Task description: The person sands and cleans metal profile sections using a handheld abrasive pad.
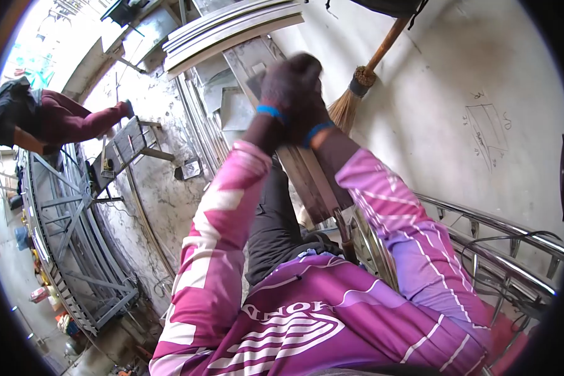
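Observation:
My left hand (277, 88) and my right hand (307, 78) are raised together at the upper middle, in dark gloves with blue cuffs. They are pressed against each other and blurred by motion. Fingers and anything between them cannot be made out. Below and behind the hands runs a long dark metal piece (307, 182). Just right of them a straw broom (346, 108) with a wooden handle leans against the wall.
Pale flat bars (232, 34) are stacked at the top. A co-worker (62, 119) bends over a metal stand (122, 153) at the left, beside a rack of long metal bars (75, 225). Chrome rails (501, 229) with cables stand at the right.

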{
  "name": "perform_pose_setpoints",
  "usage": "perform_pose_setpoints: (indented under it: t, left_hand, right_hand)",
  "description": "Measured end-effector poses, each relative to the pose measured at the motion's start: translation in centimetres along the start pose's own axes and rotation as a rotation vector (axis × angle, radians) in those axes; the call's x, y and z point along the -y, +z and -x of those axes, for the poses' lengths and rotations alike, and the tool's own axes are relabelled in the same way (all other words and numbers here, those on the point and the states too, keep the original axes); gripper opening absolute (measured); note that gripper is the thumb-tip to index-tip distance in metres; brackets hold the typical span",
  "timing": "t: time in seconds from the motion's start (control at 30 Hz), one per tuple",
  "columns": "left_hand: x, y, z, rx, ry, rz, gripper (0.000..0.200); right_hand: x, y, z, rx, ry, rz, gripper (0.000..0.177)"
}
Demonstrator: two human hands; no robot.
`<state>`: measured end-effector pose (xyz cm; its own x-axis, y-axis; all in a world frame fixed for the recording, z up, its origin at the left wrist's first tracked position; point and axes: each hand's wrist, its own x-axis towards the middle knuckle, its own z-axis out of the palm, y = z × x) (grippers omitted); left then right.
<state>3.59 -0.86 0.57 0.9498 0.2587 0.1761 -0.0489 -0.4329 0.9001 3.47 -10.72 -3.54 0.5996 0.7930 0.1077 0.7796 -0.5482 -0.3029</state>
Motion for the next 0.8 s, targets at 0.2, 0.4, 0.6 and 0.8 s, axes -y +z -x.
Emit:
perform_pose_setpoints:
  t: [0.2,0.4,0.6,0.8]
  left_hand:
    - [-7.9,4.1,13.7,0.046,0.177,0.059,0.015]
    - [-4.7,2.7,11.2,0.053,0.238,-0.010,0.016]
    - [2.6,-2.6,-3.6,-0.053,0.290,-0.055,0.024]
    - [3.5,-2.3,-5.7,-0.058,0.358,-0.425,0.022]
  right_hand:
    - [1.2,-1.6,12.4,-0.139,-0.038,-0.207,0.066]
    - [2.8,-1.5,8.8,-0.027,0.078,-0.034,0.071]
    - [2.2,-3.9,-4.6,0.143,0.134,0.244,0.072]
    - [-1.9,2.7,-7.0,0.069,0.125,-0.005,0.085]
